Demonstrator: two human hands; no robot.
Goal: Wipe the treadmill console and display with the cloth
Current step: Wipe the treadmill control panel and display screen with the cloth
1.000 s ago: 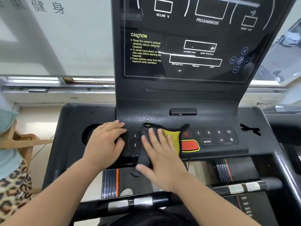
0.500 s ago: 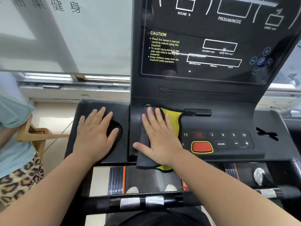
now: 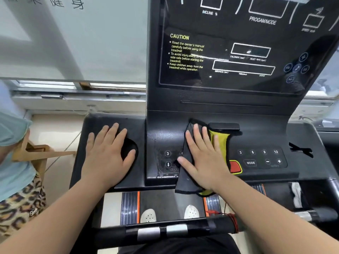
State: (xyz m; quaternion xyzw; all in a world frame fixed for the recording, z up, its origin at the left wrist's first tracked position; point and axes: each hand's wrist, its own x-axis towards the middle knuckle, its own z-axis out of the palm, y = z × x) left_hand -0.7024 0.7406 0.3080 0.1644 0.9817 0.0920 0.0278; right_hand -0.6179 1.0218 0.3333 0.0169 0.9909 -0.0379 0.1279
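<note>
From the head camera, the right hand (image 3: 203, 162) lies flat on the cloth (image 3: 184, 180), fingers straight and slightly spread, thumb out to the left, palm pressing the fabric against the sloping face of the console (image 3: 260, 138); nothing is curled round the cloth, it is only pinned beneath the palm; the cloth is dark grey with a yellow side showing by the fingertips, its upper edge touching the small black tab (image 3: 224, 126) at the foot of the display (image 3: 238, 52), its lower edge hanging over the console's front lip; it covers the middle of the button row, between the "3" key (image 3: 167, 153) on its left and the red button (image 3: 235, 166) peeping out on its right; the left hand (image 3: 108, 158) rests open and flat on the console's left wing, fingers straight and apart, thumb reaching across the round cup recess (image 3: 129, 149), holding nothing; the two hands are well apart; the display stands upright above, dark, with a yellow CAUTION text; below, a black handlebar (image 3: 165, 231) crosses the forearms.
</note>
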